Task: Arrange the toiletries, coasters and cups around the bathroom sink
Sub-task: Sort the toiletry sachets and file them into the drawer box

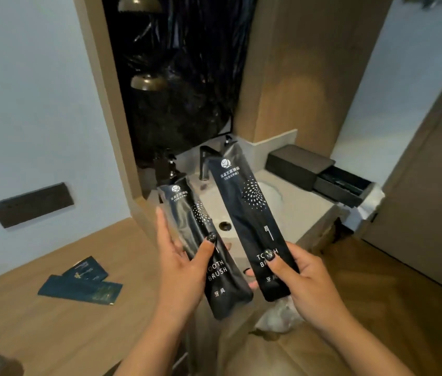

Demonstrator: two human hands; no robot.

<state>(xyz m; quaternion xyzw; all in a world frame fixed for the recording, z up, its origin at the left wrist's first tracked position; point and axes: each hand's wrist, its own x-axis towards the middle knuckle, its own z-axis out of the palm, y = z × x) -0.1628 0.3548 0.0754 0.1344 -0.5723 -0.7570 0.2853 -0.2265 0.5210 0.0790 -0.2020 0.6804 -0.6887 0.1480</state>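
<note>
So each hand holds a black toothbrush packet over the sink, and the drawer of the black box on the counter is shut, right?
Not quite. The head view shows the drawer of the black box pulled open. The left hand and right hand do each hold a toothbrush packet over the sink.

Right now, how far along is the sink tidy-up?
Early. Looking done: only the black drawer box on the counter, drawer open. In hand: the left hand grips one toothbrush packet, the right hand another toothbrush packet, both over the sink. Left: two dark blue sachets lying on the wooden surface.
</note>
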